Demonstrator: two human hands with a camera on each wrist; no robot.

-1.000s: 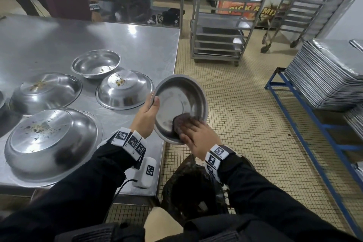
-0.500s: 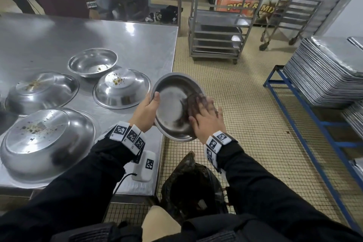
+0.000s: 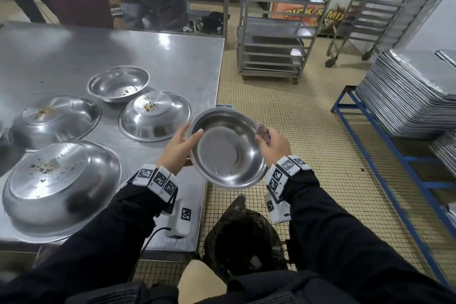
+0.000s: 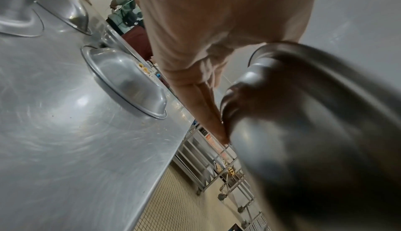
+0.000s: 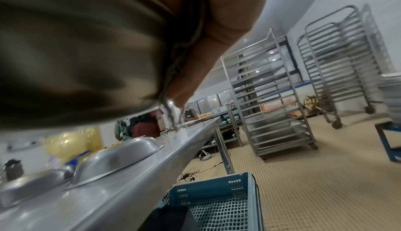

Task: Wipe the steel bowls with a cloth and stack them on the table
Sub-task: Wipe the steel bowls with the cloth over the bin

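Head view: steel bowl (image 3: 228,148) held off the worktop (image 3: 172,61) edge, over a bin bag (image 3: 243,234).
Left hand (image 3: 176,149): fingers grasping the rim at 9 o'clock.
Right hand (image 3: 272,144): fingers pinching cloth (image 3: 262,131) against the rim at 3 o'clock.
Risk: slick steel could slip and drop.
Remaining: 4 soiled bowls (image 3: 155,116) on the worktop.

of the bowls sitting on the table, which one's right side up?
The far bowl, open side up with crumbs inside. The other three lie upside down.
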